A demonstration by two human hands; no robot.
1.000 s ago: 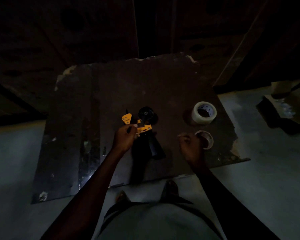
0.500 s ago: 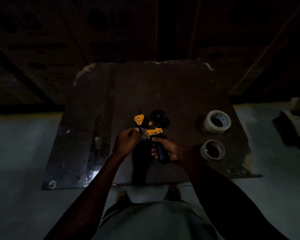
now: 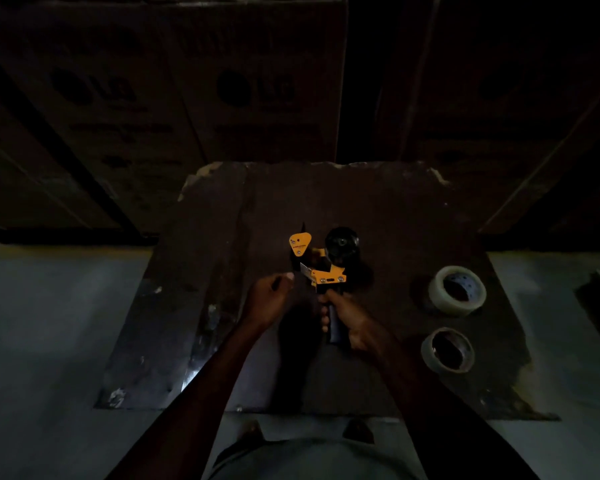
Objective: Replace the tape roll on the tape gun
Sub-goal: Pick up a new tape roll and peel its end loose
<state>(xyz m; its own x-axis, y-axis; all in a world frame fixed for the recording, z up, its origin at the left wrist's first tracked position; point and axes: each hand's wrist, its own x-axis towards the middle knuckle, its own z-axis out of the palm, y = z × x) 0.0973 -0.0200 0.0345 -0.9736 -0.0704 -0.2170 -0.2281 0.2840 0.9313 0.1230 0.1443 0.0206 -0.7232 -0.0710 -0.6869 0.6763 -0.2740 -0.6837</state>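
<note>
The right hand reaches forward with its fingers curled round the dark handle of the tape gun, holding the yellow and black tool upright over the middle of the dark board. The gun's black spindle at the far end carries no roll. The left hand sits just left of the gun, arm stretched forward, fingers loosely curled with thumb and fingertip close together near the blade; whether it touches the tool or pinches anything cannot be told in the dim light. On the board to the right lie a full tape roll and, nearer, a thin, nearly spent roll, well apart from both hands.
</note>
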